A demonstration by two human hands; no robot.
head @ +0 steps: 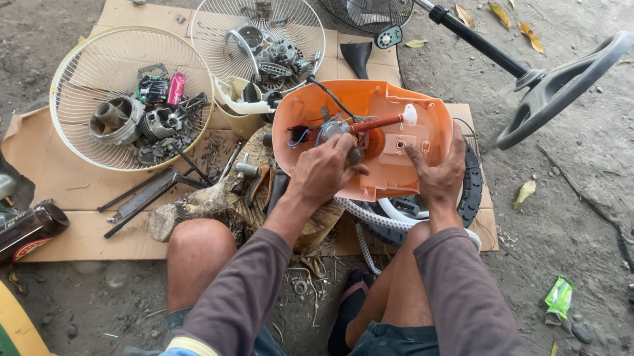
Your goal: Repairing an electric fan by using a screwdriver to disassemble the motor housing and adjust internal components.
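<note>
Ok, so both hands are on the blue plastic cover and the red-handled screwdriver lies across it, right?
Not quite: the plastic cover is orange, not blue, as the head view shows. Both the left hand and the right hand rest on it, and the red-handled screwdriver lies across it.

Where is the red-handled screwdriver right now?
In the head view, the red-handled screwdriver lies across the open orange housing at centre, just above the left hand and left of the right hand.

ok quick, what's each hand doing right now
Left hand: closed on a red-handled screwdriver inside the orange housing.
Right hand: open, fingers pressed flat on the housing.
</note>
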